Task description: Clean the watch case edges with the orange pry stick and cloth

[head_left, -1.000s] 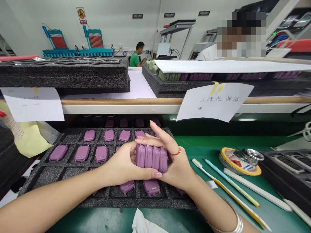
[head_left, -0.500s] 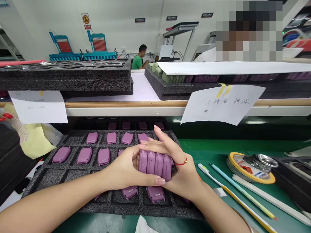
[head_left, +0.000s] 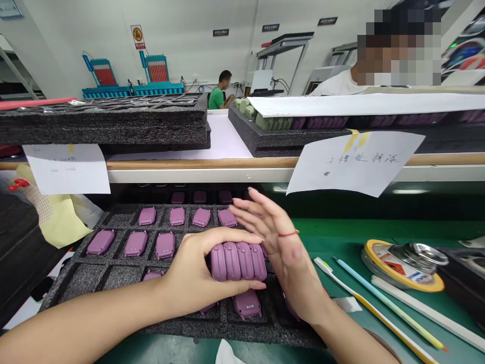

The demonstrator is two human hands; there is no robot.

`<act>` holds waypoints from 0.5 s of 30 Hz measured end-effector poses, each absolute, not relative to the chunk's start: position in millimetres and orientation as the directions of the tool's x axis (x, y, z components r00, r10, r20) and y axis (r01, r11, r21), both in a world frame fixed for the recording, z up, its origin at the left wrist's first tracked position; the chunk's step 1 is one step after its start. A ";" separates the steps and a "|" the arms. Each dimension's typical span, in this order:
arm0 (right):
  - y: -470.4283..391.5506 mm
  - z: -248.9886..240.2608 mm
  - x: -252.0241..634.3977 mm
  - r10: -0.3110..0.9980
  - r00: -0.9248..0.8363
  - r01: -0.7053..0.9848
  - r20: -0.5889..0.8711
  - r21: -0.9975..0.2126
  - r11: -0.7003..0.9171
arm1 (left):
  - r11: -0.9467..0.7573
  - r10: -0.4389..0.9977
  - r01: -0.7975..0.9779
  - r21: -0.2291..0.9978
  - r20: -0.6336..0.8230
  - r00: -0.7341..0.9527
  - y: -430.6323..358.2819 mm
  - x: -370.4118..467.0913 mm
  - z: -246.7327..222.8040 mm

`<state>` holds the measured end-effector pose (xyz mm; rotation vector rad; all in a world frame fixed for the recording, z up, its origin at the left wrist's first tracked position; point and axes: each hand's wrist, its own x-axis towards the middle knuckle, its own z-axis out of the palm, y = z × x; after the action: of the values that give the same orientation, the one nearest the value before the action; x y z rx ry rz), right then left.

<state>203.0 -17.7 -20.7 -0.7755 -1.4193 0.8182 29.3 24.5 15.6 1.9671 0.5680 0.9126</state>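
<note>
My left hand (head_left: pixel 191 263) is wrapped round a row of several purple watch cases (head_left: pixel 238 262) pressed face to face, thumb below and fingers above. Just right of the row, my right hand (head_left: pixel 282 247) is open with its fingers stretched up and away. Whether its palm touches the end case I cannot tell. Below both hands lies a black foam tray (head_left: pixel 121 278) with square compartments. Single purple watch cases (head_left: pixel 135 243) lie in many of them, some hidden by my hands and forearms.
To the right on the green mat lie a toothbrush (head_left: pixel 359 290), a pale pencil (head_left: pixel 394 306), a white strip (head_left: pixel 424 313) and a yellow-rimmed can (head_left: pixel 401 268). Above runs a shelf edge (head_left: pixel 197 175) bearing foam trays (head_left: pixel 102 126) and hanging paper notes (head_left: pixel 354 164). Two people sit beyond.
My right hand has come away from the watch cases and opened upward to the right. My left hand keeps the row, now turned and slightly lower. The view has shifted slightly.
</note>
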 end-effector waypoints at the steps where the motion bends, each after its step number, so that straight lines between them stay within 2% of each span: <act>1: -16.7 -21.9 203.2 0.902 -0.030 -0.076 0.431 -0.901 0.427 | -0.532 0.662 0.034 0.846 0.391 0.639 24.8 29.1 14.3; 3: -15.6 -22.2 202.8 0.947 -0.112 -0.139 0.300 -0.949 0.284 | -0.560 0.635 0.014 0.828 0.418 0.650 25.5 29.3 12.1; 5: -15.8 -19.6 201.5 0.953 -0.177 -0.145 0.247 -0.964 0.223 | -0.587 0.619 0.004 0.810 0.445 0.647 26.2 29.8 10.3; 10: -16.5 -11.6 198.1 0.949 -0.198 -0.129 0.246 -0.966 0.224 | -0.609 0.570 -0.030 0.793 0.463 0.679 29.5 32.2 5.5; 15: -18.9 -11.2 195.7 0.964 -0.080 0.035 0.252 -0.966 0.255 | -0.564 0.569 -0.037 0.825 0.421 0.707 30.2 31.0 -1.6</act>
<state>195.7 -18.9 -11.2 -1.0123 -1.4070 1.0479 31.0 30.2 -1.6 2.0237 0.4061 0.8610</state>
